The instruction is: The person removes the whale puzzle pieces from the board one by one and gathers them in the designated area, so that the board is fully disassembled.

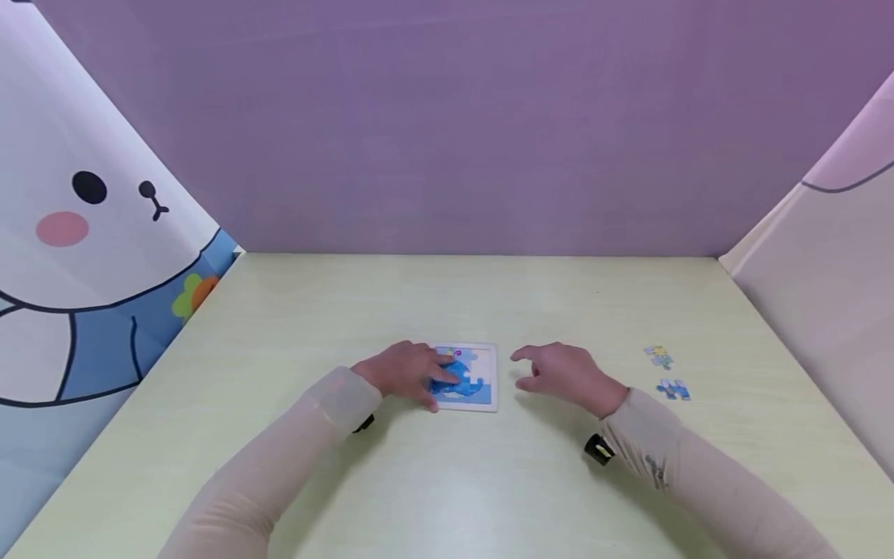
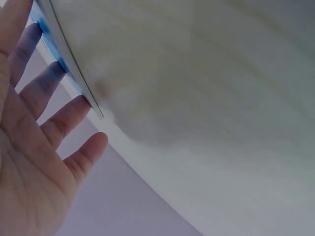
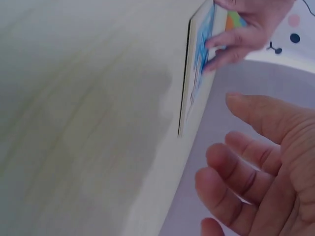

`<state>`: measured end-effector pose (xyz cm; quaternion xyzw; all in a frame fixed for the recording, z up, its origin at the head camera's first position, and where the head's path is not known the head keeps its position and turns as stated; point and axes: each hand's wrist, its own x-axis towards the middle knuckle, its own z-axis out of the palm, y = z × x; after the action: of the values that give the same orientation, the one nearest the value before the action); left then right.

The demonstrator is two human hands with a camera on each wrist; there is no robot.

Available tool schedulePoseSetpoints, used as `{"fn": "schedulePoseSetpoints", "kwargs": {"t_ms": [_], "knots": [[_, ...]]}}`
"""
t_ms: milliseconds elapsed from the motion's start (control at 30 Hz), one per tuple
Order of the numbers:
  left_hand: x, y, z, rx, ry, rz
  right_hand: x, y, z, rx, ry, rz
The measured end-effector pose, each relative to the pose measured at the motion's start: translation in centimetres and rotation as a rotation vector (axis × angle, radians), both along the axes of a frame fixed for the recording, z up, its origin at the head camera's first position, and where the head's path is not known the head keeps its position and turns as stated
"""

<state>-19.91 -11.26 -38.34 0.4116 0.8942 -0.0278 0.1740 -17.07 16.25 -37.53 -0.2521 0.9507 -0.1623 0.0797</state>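
A small jigsaw puzzle in a white-rimmed tray (image 1: 494, 380) lies on the table in the head view, showing a blue animal picture (image 1: 466, 387) with a pale unfilled area at its right. Across its left side rests my left hand (image 1: 405, 372), fingers spread over the picture. The left wrist view has those fingertips (image 2: 55, 70) touching the puzzle by its edge. My right hand (image 1: 567, 375) hovers just right of the tray, apart from it. Its fingers are loosely bent and hold nothing, as the right wrist view confirms.
Two small groups of loose puzzle pieces lie to the right: one with a yellow figure (image 1: 659, 356), and blue ones (image 1: 673, 390) nearer me. A purple panel (image 1: 482, 140) stands behind the table (image 1: 447, 481), with printed cartoon panels (image 1: 91, 310) at the sides.
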Motion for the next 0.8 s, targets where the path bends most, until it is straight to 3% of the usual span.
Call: {"fn": "schedulePoseSetpoints", "kwargs": {"t_ms": [333, 800], "knots": [[0.0, 0.2, 0.3, -0.013, -0.031, 0.045, -0.5, -2.9, -0.3, 0.053, -0.128, -0.042], [-0.3, 0.1, -0.1, 0.001, 0.000, -0.007, -0.9, -5.2, -0.9, 0.080, -0.179, -0.044]]}}
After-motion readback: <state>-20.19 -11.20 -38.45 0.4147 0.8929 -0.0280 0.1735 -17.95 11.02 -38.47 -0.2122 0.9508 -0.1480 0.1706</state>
